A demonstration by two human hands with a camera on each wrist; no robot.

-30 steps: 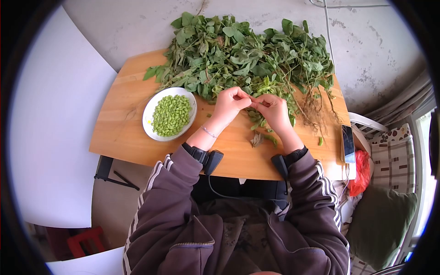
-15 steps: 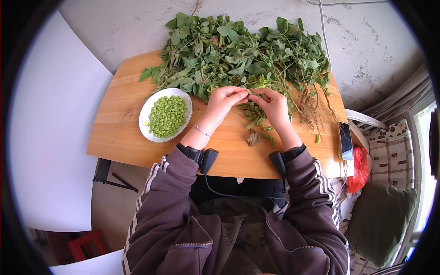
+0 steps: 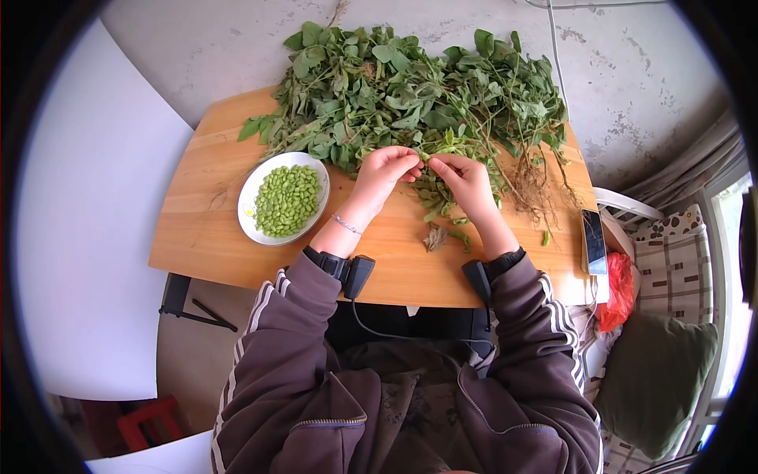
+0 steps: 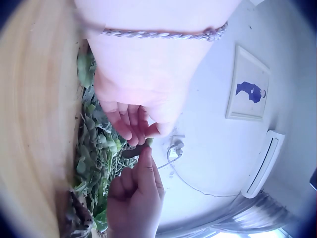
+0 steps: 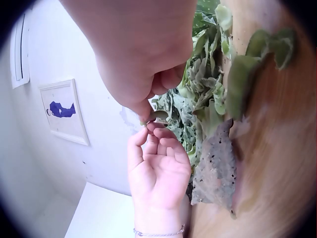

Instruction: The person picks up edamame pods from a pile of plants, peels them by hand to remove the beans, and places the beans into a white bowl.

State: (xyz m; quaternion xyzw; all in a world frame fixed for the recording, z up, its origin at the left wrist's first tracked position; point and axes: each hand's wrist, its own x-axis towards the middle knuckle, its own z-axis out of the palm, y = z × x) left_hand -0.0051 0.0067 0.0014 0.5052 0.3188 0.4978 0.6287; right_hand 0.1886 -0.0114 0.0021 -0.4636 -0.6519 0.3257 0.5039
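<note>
Both hands meet above the table, in front of the leafy plants, at a small green bean pod point(image 3: 425, 157). My right hand point(image 3: 472, 186) pinches the bean pod between thumb and forefinger. At the pod's other end are the thumb and fingertips of my left hand point(image 3: 380, 172), gripping it lightly. The right wrist view shows the bean pod point(image 5: 159, 115) jutting out beside the joined fingertips. To the left of the left hand, a white plate point(image 3: 245, 193) holds a heap of shelled green beans point(image 3: 287, 200).
A large pile of uprooted bean plants point(image 3: 395, 95) covers the back of the wooden table point(image 3: 379, 268). Their roots point(image 3: 537, 189) spread at the right. A dry leaf point(image 3: 435, 238) and loose pods lie nearer the front. A phone point(image 3: 594, 241) sits at the right edge.
The view shifted slightly early on. The hands stay together at nearly the same spot, while their fingers shift around the bean pod, which shows more clearly between them now.
</note>
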